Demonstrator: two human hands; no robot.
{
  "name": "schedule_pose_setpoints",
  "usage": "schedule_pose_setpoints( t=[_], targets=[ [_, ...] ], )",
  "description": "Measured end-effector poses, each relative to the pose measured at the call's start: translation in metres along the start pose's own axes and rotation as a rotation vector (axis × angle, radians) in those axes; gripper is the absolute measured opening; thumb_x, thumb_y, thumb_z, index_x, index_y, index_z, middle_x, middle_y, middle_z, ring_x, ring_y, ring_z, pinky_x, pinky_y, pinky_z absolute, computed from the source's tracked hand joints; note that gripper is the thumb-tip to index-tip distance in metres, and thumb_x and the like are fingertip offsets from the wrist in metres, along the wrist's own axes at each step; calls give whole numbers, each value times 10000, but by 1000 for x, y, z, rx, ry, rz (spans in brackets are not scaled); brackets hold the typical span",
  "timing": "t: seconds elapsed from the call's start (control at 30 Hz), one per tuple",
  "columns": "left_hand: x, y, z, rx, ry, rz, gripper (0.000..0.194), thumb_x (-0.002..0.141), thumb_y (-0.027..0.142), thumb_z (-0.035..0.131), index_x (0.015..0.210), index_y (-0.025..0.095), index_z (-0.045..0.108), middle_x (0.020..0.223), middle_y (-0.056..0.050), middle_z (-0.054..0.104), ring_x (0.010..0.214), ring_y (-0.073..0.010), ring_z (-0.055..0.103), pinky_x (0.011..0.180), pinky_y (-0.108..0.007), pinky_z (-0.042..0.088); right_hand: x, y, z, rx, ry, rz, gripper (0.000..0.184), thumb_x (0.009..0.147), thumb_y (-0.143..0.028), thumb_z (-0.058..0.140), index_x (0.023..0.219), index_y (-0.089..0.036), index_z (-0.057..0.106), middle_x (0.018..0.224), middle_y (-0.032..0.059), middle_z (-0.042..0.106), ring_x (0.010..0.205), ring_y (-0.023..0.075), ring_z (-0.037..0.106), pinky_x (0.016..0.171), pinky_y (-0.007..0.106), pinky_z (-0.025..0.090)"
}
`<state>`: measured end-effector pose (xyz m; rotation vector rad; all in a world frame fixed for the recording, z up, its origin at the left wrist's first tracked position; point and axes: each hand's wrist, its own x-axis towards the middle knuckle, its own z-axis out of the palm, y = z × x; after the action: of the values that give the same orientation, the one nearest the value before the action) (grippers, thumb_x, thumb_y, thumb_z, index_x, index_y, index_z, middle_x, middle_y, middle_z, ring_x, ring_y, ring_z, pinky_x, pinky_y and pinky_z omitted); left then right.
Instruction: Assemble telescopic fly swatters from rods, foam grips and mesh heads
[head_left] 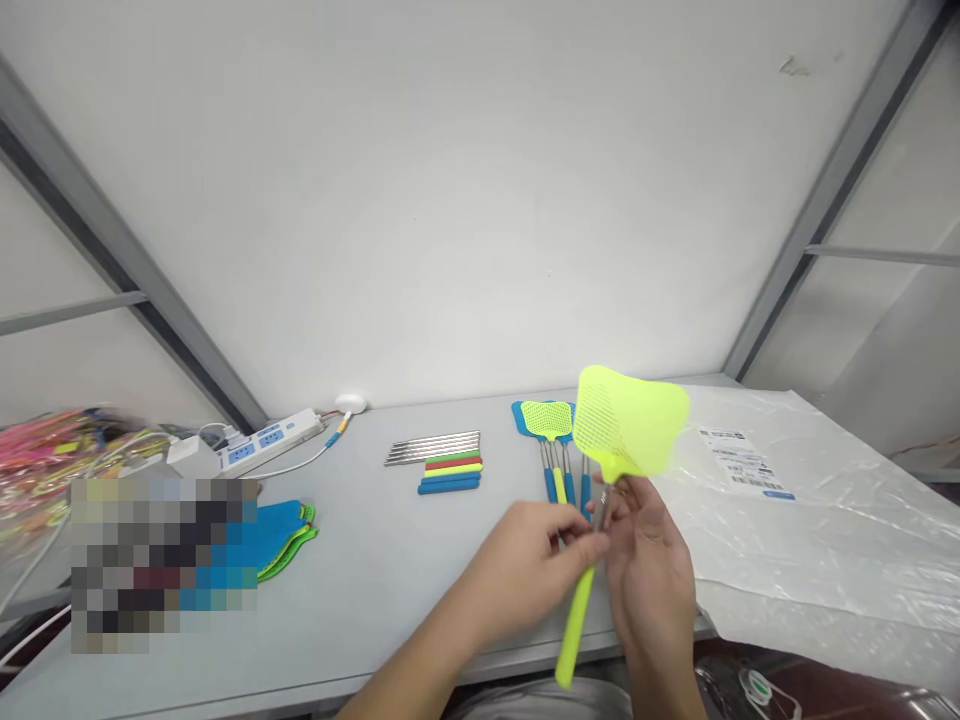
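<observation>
A yellow-green fly swatter (628, 425) with a metal rod and a long yellow-green handle is held up over the table's front edge, head upward. My left hand (525, 565) pinches it where the rod meets the handle, thumb and fingers closed. My right hand (652, 565) is closed around the rod just below the head, its fingers partly behind the rod. Behind my hands lie several fly swatters with blue and yellow-green heads (546, 420), their handles partly hidden. Left of them are several metal rods (433, 448) and a row of coloured handles (450, 484).
Blue and green swatter heads (281, 540) lie stacked at left beside a pixelated patch. A white power strip (270, 445) with cables is at the back left. Clear plastic wrapping (825, 540) with a label covers the right side. Colourful items (60, 455) fill the far left.
</observation>
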<state>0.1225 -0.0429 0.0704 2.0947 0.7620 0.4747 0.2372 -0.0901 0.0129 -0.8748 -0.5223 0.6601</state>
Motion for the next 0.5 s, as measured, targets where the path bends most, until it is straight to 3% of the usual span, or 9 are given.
schedule_pose_setpoints(
  t=[0.07, 0.13, 0.33, 0.5],
  targets=[
    [23, -7, -6, 66, 70, -7, 372, 929, 466, 451, 753, 193, 632, 650, 35, 567, 598, -111, 471, 526, -213, 334, 6, -2, -2, -104, 35, -98, 371, 917, -432, 548, 1257, -283, 554, 1139, 41, 556, 805, 134, 567, 821, 343, 458],
    [46, -15, -9, 255, 93, -50, 407, 922, 467, 425, 682, 195, 610, 621, 28, 577, 569, -116, 481, 506, -224, 325, 9, -4, -3, -149, 83, -164, 438, 910, -383, 568, 1334, -311, 481, 1196, 36, 506, 856, 136, 567, 861, 347, 437],
    [94, -35, -2, 475, 197, -128, 341, 856, 350, 465, 565, 195, 550, 547, -21, 562, 537, -161, 502, 504, -282, 261, 9, -6, -8, -149, 172, -215, 332, 902, -331, 579, 1224, -271, 523, 1163, 32, 512, 896, 146, 559, 864, 336, 409],
    [113, -39, 3, 599, 154, -134, 315, 834, 329, 484, 564, 195, 572, 571, -45, 593, 580, -188, 559, 528, -279, 294, 14, 0, -14, -161, 177, -197, 291, 899, -343, 586, 1176, -258, 553, 1111, 29, 542, 893, 147, 558, 862, 339, 412]
  ],
)
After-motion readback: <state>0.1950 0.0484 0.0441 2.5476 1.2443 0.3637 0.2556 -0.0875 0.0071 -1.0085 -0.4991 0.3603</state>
